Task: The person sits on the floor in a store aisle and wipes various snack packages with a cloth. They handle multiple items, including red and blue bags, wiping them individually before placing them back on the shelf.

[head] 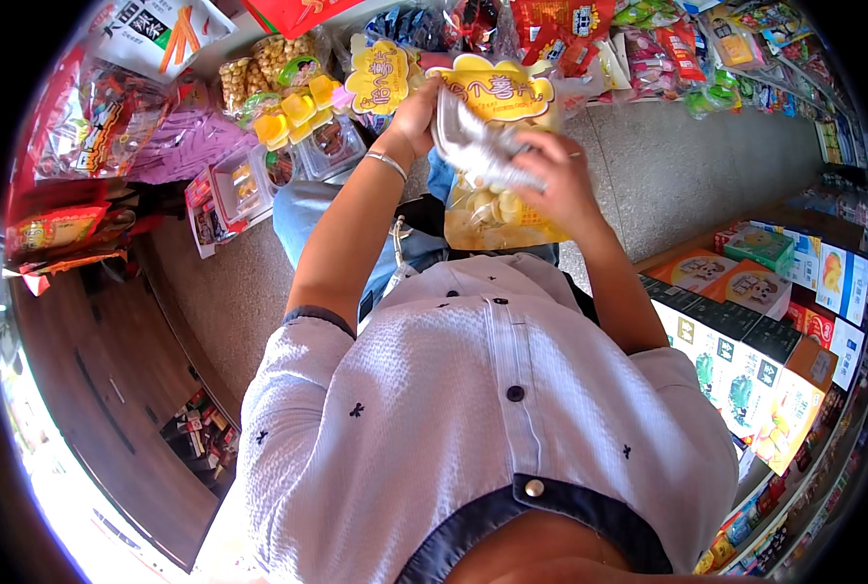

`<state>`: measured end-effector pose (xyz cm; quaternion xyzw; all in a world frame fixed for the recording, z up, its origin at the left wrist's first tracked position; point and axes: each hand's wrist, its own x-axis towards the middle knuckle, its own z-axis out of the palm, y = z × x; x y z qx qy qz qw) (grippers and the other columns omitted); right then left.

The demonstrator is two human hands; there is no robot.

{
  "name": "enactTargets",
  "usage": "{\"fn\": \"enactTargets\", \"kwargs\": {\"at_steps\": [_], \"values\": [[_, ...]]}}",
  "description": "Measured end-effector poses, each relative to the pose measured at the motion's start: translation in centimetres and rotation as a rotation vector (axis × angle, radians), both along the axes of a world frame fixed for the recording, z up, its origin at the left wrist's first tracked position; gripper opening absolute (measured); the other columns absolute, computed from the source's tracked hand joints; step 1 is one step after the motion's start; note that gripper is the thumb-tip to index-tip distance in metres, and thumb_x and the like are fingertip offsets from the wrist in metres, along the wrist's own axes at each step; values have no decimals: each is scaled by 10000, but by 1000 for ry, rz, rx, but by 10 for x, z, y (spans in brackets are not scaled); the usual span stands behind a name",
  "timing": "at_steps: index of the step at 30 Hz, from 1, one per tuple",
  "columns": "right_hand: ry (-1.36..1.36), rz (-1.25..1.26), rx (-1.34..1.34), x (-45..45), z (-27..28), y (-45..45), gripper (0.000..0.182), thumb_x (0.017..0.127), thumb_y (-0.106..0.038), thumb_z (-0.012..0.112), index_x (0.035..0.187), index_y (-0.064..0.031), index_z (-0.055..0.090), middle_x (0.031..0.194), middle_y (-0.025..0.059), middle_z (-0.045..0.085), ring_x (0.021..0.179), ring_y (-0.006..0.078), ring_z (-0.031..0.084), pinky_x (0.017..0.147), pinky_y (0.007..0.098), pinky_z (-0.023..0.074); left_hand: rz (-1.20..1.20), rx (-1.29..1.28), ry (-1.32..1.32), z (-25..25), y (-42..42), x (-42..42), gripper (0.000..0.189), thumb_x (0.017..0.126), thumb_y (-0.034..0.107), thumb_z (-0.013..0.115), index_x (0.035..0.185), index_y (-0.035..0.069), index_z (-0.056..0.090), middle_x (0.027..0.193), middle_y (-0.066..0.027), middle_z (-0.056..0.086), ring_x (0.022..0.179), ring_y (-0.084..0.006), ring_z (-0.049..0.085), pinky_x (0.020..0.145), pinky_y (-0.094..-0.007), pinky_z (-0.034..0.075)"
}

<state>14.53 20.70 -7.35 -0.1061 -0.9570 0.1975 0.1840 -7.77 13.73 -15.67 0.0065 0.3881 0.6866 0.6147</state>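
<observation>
My left hand [417, 120], a silver bracelet at its wrist, grips the upper left edge of a large yellow and clear snack bag [489, 212]. Round pale pieces show through the bag's lower part. In my right hand [558, 175] is a crumpled white cloth [481, 146], blurred and lying across the front of the bag. The cloth covers the bag's middle. Just left of my left hand stands another yellow snack bag [381, 77] with a scalloped label.
Yellow jelly cups [299, 113], clear plastic boxes [332, 146] and jars of popcorn-like snacks [266, 66] crowd the shelf ahead. Drink cartons [733, 358] are stacked at the right. A brown wooden cabinet [105, 350] is at the left, with speckled floor tiles [682, 153] between.
</observation>
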Motion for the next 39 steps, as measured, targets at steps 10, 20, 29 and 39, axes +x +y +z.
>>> {"fn": "enactTargets", "kwargs": {"at_steps": [10,20,29,39], "values": [[-442,45,-910,58,23,18,193,763,-138,631,936,-68,583,843,33,622,788,146,600,764,317,470,138,35,-35,16,6,-6,228,905,242,439,985,39,506,910,-90,596,838,-214,602,786,-336,485],[337,-181,48,-61,71,-2,560,652,57,573,1138,-221,562,1110,105,497,986,292,499,853,366,427,190,272,500,91,9,45,314,922,212,373,1061,-20,533,978,-63,592,898,-126,554,787,-256,445],[131,-300,-130,-23,27,69,469,679,80,428,1119,-36,542,1068,149,536,1006,316,507,890,332,398,207,479,657,107,-22,35,377,939,263,346,1055,-49,525,1034,-107,574,961,-164,528,870,-295,402],[743,-272,-1336,-6,116,89,395,766,-83,476,1152,0,488,1016,145,583,886,226,593,777,333,487,-178,947,1708,235,-57,26,263,838,272,511,977,93,643,1172,-76,542,1153,-299,434,953,-439,329]]}}
